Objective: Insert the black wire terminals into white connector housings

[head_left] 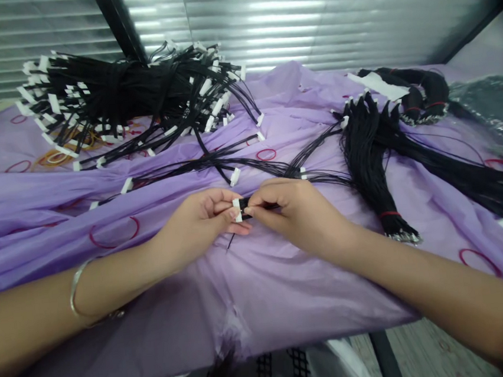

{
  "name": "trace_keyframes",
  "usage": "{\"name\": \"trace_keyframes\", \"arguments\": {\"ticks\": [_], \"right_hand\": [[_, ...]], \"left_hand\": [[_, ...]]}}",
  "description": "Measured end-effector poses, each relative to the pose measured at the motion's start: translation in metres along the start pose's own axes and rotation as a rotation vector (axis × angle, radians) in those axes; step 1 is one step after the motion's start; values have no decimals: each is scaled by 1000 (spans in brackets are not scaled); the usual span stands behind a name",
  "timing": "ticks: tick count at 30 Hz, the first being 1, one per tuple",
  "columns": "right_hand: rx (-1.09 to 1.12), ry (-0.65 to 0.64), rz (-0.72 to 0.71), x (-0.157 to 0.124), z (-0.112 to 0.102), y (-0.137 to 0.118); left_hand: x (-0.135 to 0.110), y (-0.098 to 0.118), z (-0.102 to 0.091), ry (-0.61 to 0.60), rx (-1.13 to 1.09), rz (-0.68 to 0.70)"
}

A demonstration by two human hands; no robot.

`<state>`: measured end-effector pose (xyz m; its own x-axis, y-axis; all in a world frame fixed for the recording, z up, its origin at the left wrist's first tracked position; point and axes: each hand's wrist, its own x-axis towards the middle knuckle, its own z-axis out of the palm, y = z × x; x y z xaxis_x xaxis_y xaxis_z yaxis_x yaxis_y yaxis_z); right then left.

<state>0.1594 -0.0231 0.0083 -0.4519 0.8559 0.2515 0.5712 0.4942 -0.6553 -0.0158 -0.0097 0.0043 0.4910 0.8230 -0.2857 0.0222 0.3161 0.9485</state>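
Between thumb and fingers, my left hand (210, 216) grips a white connector (237, 210) with black wires running out of its right side. My right hand (284, 206) pinches black wire (244, 203) right at that connector's wire side; the exact wire in the fingertips is hard to make out. A short dark wire end (230, 242) pokes out below the left fingers. Just beyond the hands, black wires with white connectors (235, 176) lie across the purple cloth (288, 291). To the right rests a bundle of black wires (371, 165), tied with a red band and ending in metal tips.
A large pile of black cables with white connectors (122, 94) sits at the back left. Red rubber bands (114, 232) lie scattered on the cloth. Farther right are more black wire bundles (435, 91) and a clear plastic bag (493, 112). Window blinds (288, 19) stand behind.
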Motion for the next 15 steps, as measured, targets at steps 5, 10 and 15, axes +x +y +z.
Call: {"name": "trace_keyframes", "arguments": {"ticks": [5, 10, 15], "right_hand": [[-61, 106, -42, 0, -20, 0], [-80, 65, -3, 1, -26, -1], [-127, -34, -17, 0, -13, 0]], "left_hand": [[0, -3, -3, 16, -12, 10], [1, -3, -4, 19, -37, -24], [1, -1, -4, -38, -3, 1]]}}
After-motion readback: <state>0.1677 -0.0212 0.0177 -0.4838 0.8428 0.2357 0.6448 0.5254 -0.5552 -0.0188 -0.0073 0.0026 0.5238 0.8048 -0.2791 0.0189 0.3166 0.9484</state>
